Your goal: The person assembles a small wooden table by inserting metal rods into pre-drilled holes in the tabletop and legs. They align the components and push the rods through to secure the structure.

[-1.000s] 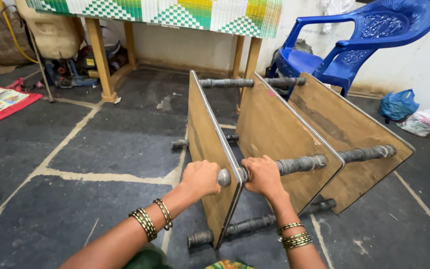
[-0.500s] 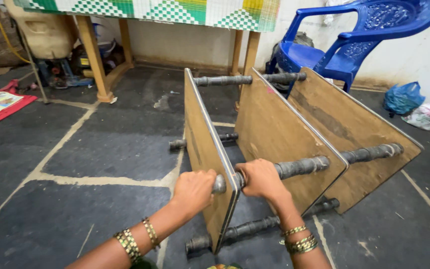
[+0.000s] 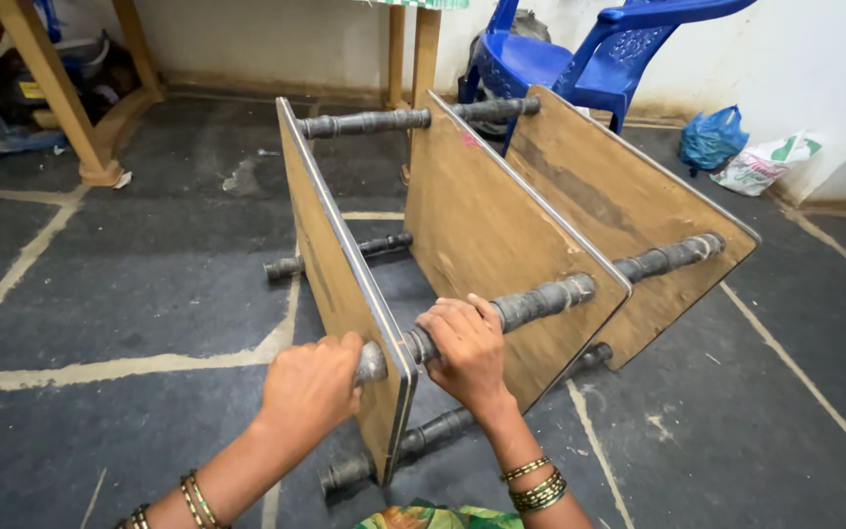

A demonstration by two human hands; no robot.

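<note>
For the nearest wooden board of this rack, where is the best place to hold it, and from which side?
Probably by the dark turned post passing through the nearest board, close on either side of it, coming from above. The board stands on edge and is thin, while the post is round and fits a fist, as the left hand and right hand show.

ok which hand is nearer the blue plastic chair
Right. The right hand grips the dark rod between the near and middle boards, on the side toward the blue plastic chair. The left hand holds the rod's end outside the near board, farther away.
</note>
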